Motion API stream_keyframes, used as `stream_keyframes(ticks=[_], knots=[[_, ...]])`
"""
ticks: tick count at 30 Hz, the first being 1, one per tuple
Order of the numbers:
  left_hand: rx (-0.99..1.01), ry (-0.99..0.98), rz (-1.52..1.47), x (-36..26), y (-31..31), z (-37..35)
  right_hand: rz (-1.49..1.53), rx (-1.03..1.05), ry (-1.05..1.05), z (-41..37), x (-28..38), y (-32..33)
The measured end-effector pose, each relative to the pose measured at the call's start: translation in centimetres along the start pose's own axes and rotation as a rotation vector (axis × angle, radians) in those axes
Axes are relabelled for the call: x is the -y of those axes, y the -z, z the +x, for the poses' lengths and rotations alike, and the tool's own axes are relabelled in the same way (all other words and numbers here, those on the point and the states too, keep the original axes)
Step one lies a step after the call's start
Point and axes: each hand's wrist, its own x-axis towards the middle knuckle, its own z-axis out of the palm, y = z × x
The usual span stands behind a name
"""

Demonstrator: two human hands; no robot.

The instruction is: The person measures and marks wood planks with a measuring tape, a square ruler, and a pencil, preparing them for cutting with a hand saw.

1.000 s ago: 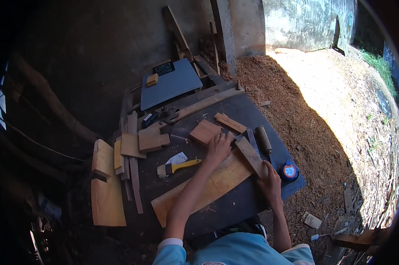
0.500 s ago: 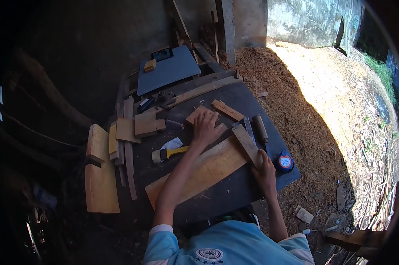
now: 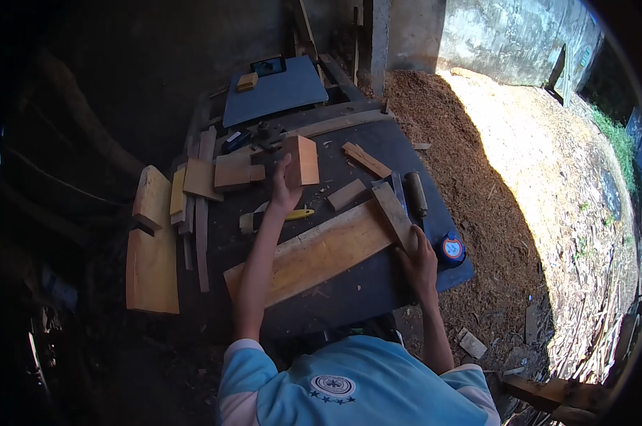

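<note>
My left hand (image 3: 286, 188) grips a squared wooden block (image 3: 303, 160), raised over the middle of the dark table. My right hand (image 3: 419, 261) is closed round the near end of a narrow flat wooden piece (image 3: 393, 211), which lies slantwise over the right end of a long pale board (image 3: 321, 250). A smaller wooden block (image 3: 347, 194) lies just beyond that board. Below my left hand rests a yellow-handled brush (image 3: 298, 214), partly hidden by my forearm.
Right of my right hand sits a blue tape measure (image 3: 453, 248), with a dark cylindrical tool (image 3: 416, 193) behind it. A split offcut (image 3: 366, 160) lies further back. Several wood pieces (image 3: 201, 177) are gathered on the left. A blue-grey panel (image 3: 277, 92) stands at the back.
My left hand has taken hold of the wooden block and lifted it off the table, up and to the left. The smaller block now shows. My right hand keeps its hold.
</note>
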Motion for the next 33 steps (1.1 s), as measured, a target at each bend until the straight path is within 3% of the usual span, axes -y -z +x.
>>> stream_keyframes(ticks=[1, 2, 5, 9, 13, 18, 21, 24, 28, 30, 33], knots=[[0.014, 0.039, -0.251, -0.8, 0.1, -2.2, -0.009, -0.016, 0.022, -0.1, 0.0, -0.1], [0.046, 0.048, -0.263, -1.7, 0.4, -4.6, -0.163, -0.087, 0.103, -0.3, -0.1, -0.4], [0.022, -0.003, -0.221, -2.5, 2.2, -10.8, -0.198, -0.117, 0.124, -0.2, 1.8, 0.2], [-0.062, -0.159, 0.134, 0.1, 6.5, -15.4, 0.070, 0.027, 0.191, 0.6, 5.7, -0.7], [0.007, -0.250, 0.528, -0.1, 7.2, -17.6, -0.190, 0.324, 0.204, -0.3, 5.8, -4.5], [0.152, -0.394, 1.219, -2.3, 5.1, -19.6, -0.274, 0.163, 0.273, -0.9, 5.4, -5.7], [0.174, -0.371, 1.329, -3.5, 4.4, -20.5, -0.280, 0.128, 0.317, -1.0, 5.6, -5.7], [0.134, -0.381, 1.499, -4.3, 3.5, -21.5, -0.129, 0.220, 0.562, 0.3, 7.3, -6.4], [0.051, -0.408, 1.477, -3.1, 2.9, -22.2, 0.209, 0.501, 0.632, 5.2, 13.4, -11.2], [0.041, -0.352, 1.425, -3.2, 3.2, -22.3, 0.210, 0.414, 0.570, 8.4, 14.0, -17.1], [-0.084, -0.349, 1.542, -3.0, 3.2, -22.9, 0.229, 0.331, 0.617, 9.3, 13.8, -20.1]])
